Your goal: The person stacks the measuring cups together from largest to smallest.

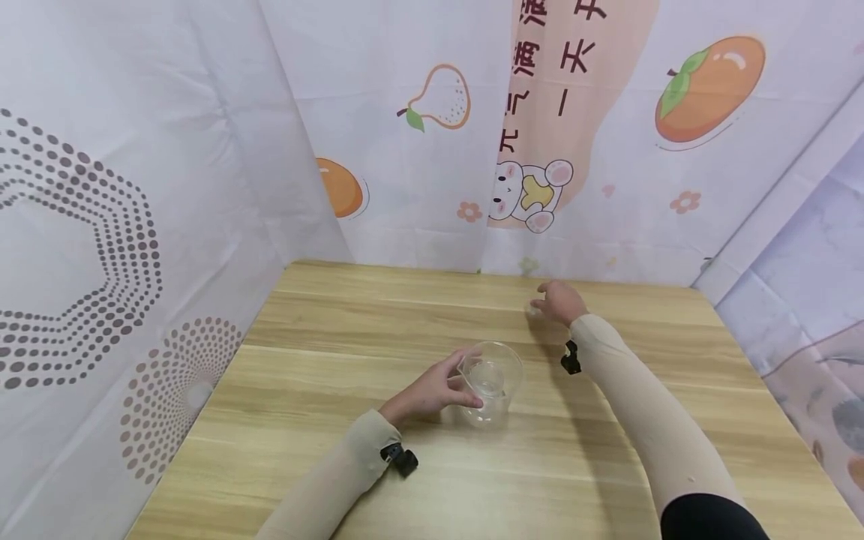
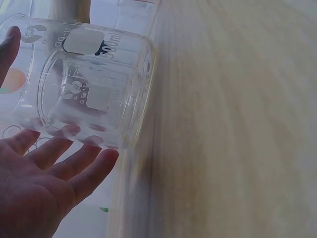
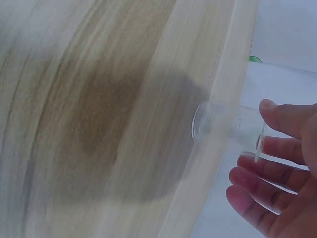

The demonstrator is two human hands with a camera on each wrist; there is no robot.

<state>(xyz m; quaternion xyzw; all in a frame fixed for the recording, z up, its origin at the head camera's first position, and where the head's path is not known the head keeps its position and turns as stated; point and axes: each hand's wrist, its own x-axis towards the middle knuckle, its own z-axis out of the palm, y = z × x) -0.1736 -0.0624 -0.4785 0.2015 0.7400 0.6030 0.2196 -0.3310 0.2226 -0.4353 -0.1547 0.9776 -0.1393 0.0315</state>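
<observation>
My left hand [image 1: 442,390] holds a large clear glass beaker [image 2: 141,64] marked 500ml, thumb on one side and fingers on the other. Inside it sits a smaller printed glass beaker [image 2: 81,106]. In the head view the large beaker stands at the middle of the table. Farther back, my right hand [image 1: 563,302] is at a small clear beaker [image 3: 223,121] standing upright near the table's far edge. Its thumb and spread fingers lie about that beaker's rim; whether they touch the glass I cannot tell.
The wood-grain table [image 1: 337,360] meets a printed curtain [image 1: 412,187] along its back edge. Another patterned cloth [image 1: 223,187] hangs at the left, and a pale one [image 1: 796,262] at the right. Black wrist cameras show on both sleeves.
</observation>
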